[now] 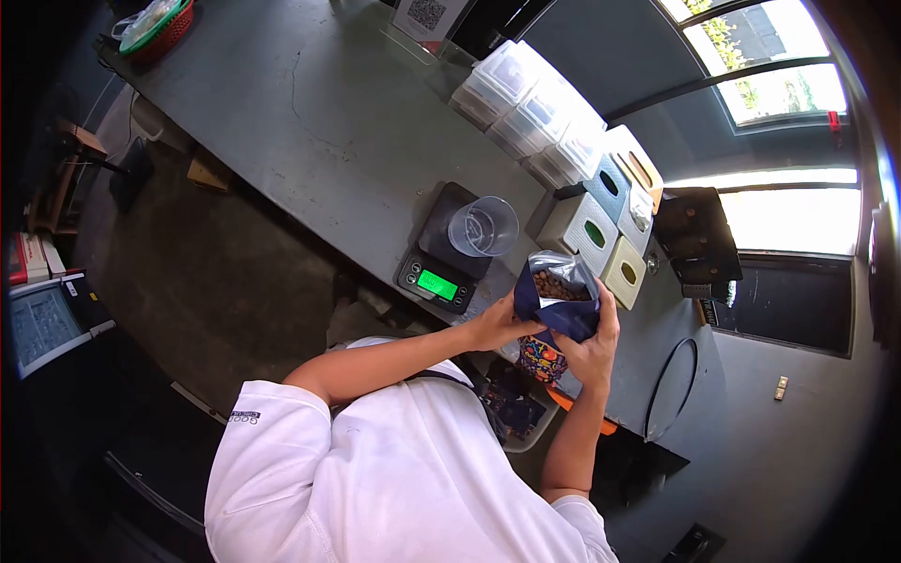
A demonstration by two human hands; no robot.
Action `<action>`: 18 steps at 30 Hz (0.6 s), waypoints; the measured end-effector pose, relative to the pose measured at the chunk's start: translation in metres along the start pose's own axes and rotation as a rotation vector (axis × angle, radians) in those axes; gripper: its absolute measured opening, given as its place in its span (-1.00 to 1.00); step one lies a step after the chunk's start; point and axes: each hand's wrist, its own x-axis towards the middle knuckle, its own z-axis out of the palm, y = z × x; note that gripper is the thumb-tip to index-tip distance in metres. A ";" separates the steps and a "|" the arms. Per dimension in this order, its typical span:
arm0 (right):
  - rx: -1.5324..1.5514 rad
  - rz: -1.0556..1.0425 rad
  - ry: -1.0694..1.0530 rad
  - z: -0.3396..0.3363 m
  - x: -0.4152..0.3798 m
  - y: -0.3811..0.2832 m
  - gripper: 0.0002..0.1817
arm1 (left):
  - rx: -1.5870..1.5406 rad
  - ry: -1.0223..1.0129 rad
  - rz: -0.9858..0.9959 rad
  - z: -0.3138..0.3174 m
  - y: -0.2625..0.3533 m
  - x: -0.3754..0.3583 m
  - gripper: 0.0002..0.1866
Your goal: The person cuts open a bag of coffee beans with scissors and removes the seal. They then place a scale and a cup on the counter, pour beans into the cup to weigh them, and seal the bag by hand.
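Both my hands hold an open blue bag [579,321] with a colourful printed lower part. Brown beans, which look like coffee beans [556,285], show inside its wide silvery mouth. My left hand [502,326] grips the bag's left side, and my right hand [593,353] wraps the right side with the thumb across the front. Just left of the bag, a black digital scale [434,258] lies on the table with its green display lit; I cannot read the digits. A clear round plastic cup [483,226] rests on the scale's platform.
The grey table [328,122] stretches to the upper left, where a red and green basket [164,33] stands. Stacked clear boxes [535,108] and several tissue boxes [580,233] line the back. Below the table edge is a bin [526,441] with dark packets.
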 end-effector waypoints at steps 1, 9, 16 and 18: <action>-0.008 0.014 -0.002 0.000 0.001 -0.001 -0.16 | -0.001 0.000 -0.038 0.000 0.002 0.002 -0.33; -0.148 0.049 -0.035 0.003 0.018 -0.020 -0.16 | -0.140 0.014 -0.233 -0.006 0.004 0.011 -0.36; -0.222 0.053 -0.078 0.003 0.030 -0.026 -0.15 | -0.213 0.010 -0.387 -0.007 0.006 0.017 -0.36; -0.246 0.053 -0.095 0.002 0.032 -0.026 -0.14 | -0.162 -0.016 -0.461 -0.010 0.002 0.018 -0.36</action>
